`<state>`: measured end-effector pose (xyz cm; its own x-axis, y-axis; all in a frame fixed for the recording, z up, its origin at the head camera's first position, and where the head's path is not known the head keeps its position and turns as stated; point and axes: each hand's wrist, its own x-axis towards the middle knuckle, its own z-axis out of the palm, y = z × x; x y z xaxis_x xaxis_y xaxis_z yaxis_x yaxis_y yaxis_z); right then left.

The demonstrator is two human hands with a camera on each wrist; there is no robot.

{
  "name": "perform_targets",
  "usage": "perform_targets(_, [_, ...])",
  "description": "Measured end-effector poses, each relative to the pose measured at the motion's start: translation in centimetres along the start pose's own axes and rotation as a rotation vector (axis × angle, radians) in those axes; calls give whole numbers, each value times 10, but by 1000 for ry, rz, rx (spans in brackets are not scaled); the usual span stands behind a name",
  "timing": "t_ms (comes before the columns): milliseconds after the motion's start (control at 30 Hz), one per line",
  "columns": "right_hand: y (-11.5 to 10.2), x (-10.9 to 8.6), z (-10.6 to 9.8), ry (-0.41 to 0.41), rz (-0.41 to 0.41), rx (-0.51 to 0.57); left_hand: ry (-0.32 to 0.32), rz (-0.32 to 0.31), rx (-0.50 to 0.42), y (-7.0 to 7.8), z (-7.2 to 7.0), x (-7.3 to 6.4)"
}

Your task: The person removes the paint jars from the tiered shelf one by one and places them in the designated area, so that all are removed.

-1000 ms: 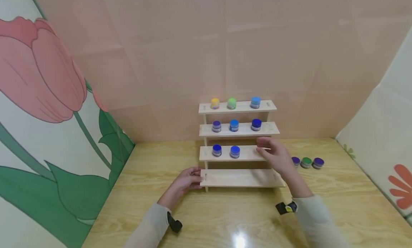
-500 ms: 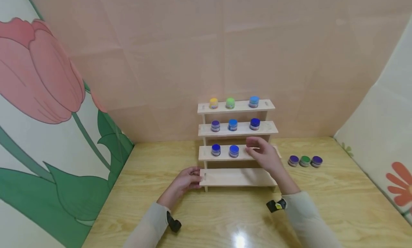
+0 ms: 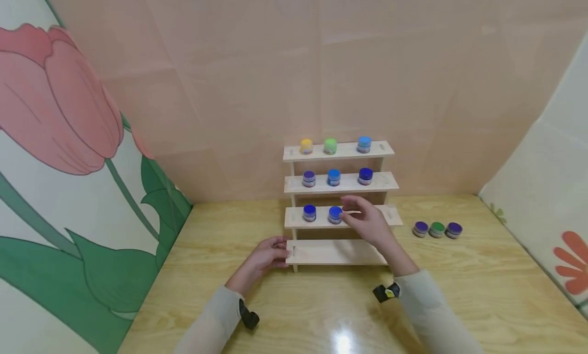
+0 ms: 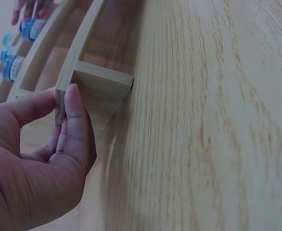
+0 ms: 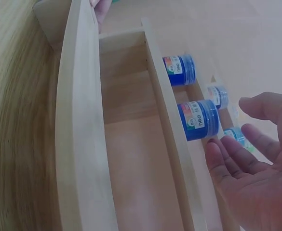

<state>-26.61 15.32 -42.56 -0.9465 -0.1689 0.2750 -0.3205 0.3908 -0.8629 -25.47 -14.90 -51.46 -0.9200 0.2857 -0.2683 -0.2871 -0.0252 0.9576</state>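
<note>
A pale wooden four-tier rack stands on the table. At its left end, my left hand pinches the lowest board between thumb and fingers, plain in the left wrist view. My right hand hovers over the second tier from the bottom, thumb and fingers apart with nothing between them. Nearest to it is a blue-lidded paint jar; in the head view the fingertips overlap its right edge, and contact cannot be told. A darker blue jar stands to its left on that tier.
The upper tiers bear several jars, among them a yellow jar, a green jar and a dark blue jar. Right of the rack, two purple-lidded jars flank a dark green-lidded jar on the table. A wall covering rises behind.
My right hand has moved left along the second tier from the bottom, up to the right-hand blue jar there. The left hand keeps its hold on the lowest board.
</note>
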Motion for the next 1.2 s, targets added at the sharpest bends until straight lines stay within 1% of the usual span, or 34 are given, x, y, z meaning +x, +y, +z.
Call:
perform_targets(300, [-2, 1, 5, -28, -6, 1, -6, -8, 3, 2, 0, 1])
perform_targets(533, [2, 3, 10, -43, 8, -52, -2, -22, -5, 1, -1, 1])
perform_targets(667, [2, 5, 11, -50, 18, -76, -8, -18, -4, 3, -1, 0])
perform_targets(767, [3, 7, 12, -60, 28, -98, -10, -27, -5, 3, 0, 0])
perform_targets(900, [6, 9, 14, -66, 23, -124, -5, -36, -8, 4, 0, 1])
perform_targets(1033, [6, 11, 15, -68, 15, -149, -3, -33, -5, 5, 0, 1])
perform_targets(1200, [7, 11, 17, -77, 22, -185, 0, -37, -7, 5, 0, 2])
